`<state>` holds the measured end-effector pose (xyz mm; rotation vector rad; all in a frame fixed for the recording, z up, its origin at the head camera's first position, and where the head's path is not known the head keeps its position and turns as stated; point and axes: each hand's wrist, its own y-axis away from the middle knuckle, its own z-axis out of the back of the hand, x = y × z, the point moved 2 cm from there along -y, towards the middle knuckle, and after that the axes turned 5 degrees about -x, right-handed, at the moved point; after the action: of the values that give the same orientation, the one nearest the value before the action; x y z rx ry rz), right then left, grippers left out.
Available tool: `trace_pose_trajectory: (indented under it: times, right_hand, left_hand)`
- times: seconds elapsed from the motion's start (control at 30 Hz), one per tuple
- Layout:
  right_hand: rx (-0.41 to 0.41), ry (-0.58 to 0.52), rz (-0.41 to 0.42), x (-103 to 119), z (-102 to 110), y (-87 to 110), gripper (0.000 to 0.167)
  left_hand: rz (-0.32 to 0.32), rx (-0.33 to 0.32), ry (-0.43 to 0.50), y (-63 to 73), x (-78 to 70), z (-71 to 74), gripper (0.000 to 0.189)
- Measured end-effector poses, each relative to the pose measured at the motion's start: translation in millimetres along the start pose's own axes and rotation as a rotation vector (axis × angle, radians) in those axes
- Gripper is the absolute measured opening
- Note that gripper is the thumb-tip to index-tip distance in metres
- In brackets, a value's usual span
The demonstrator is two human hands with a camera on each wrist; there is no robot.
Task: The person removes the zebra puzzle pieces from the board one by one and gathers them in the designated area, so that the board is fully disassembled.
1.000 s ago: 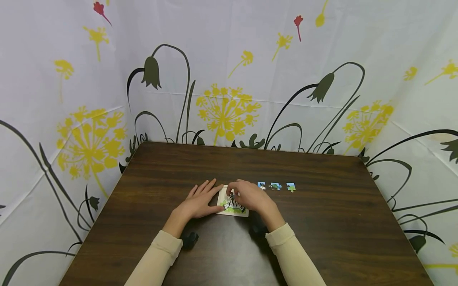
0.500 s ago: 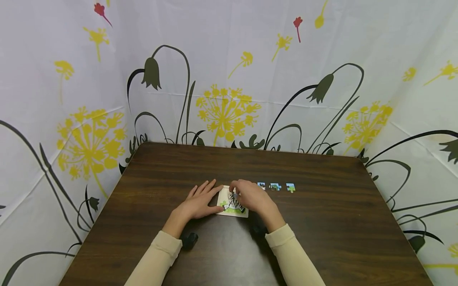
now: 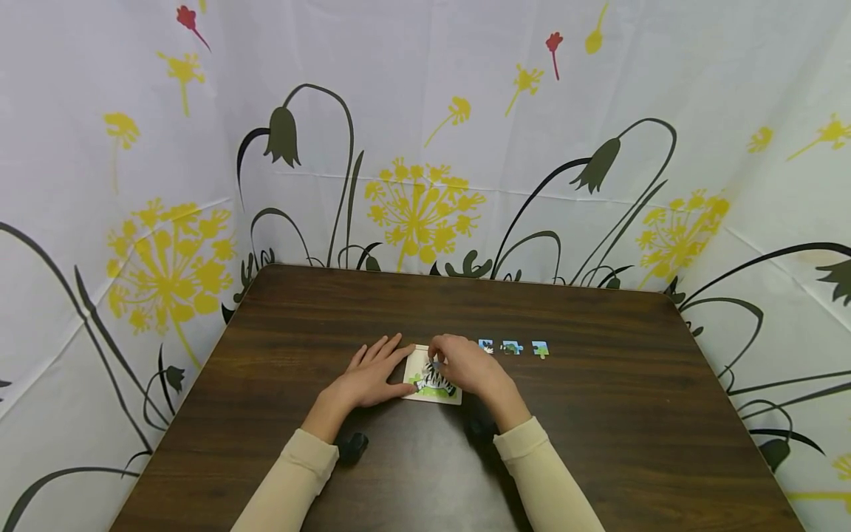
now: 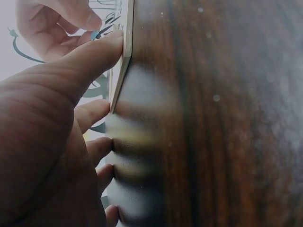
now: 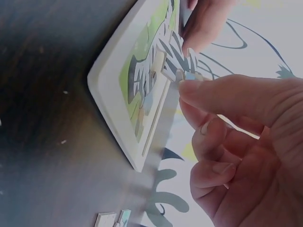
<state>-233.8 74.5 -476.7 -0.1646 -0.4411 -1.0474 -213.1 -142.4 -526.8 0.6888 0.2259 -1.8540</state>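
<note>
A small wooden jigsaw board (image 3: pixel 414 360) with a zebra picture lies on the table between the hands. My right hand (image 3: pixel 469 365) is over its upper right part. In the right wrist view, thumb and forefinger pinch a black-and-white striped puzzle piece (image 5: pixel 175 59) with a bit of blue; it stands tilted above the board's face. A pale bare patch shows in the picture beneath it. My left hand (image 3: pixel 374 380) lies spread at the board's left side, thumb on its lower left edge and forefinger at the upper left corner.
Three loose pieces lie in a row right of the board: a striped one (image 3: pixel 486 346), a blue-green one (image 3: pixel 512 346) and one with a green tab (image 3: pixel 541 349). Beyond the dark wooden table (image 3: pixel 598 421) hangs a flower-printed cloth (image 3: pixel 425 89).
My right fingers have shifted slightly rightward over the board, still pinching the striped piece. The left hand, the board and the loose pieces have stayed in place.
</note>
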Motion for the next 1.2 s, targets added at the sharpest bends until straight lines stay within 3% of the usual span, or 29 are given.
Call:
trace_pose_trajectory:
  times: [0.47,0.73,0.9,1.2]
  right_hand:
    - [-0.006,-0.124,0.037,-2.5,6.3,1.4,0.010]
    - [0.055,-0.256,0.043,-10.9,3.5,-0.3,0.011]
    - [0.062,-0.260,0.049,-14.1,3.0,-0.9,0.012]
    - [0.019,-0.283,0.057,-21.0,-0.9,5.7,0.015]
  left_hand:
    - [-0.009,-0.014,-0.017,-5.1,-1.6,-0.1,0.087]
    - [0.011,-0.003,-0.013,-7.3,0.4,0.0,0.088]
    - [0.000,-0.010,-0.019,-9.8,1.6,0.4,0.089]
    - [-0.034,-0.032,-0.014,3.1,-5.3,1.7,0.089]
